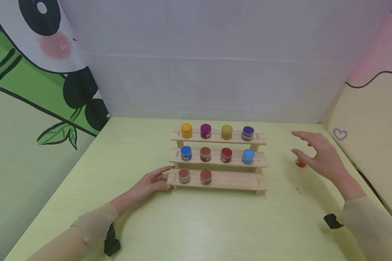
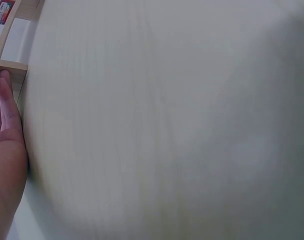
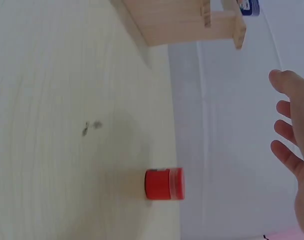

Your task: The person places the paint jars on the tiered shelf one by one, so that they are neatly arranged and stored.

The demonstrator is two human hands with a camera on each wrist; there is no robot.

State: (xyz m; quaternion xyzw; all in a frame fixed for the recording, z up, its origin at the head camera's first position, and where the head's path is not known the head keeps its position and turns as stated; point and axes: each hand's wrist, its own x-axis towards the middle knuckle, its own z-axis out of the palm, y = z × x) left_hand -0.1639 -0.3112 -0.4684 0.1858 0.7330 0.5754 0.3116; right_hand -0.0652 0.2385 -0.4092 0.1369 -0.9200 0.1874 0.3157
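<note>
A three-tier wooden rack stands on the table, with small paint jars on every tier. My left hand holds the left end of its lowest tier; in the left wrist view the fingers meet the wood. Two brownish jars sit on that tier's left half. Off to the right, my right hand hovers with thumb and fingers spread, holding nothing. Below it a red jar is partly hidden in the head view. The right wrist view shows this red jar whole, apart from the hand.
Orange, purple, olive-yellow and dark blue jars line the top tier. The middle tier bears blue, brown, dark red and light blue jars. A small dark mark shows on the table. Printed walls enclose the back and sides.
</note>
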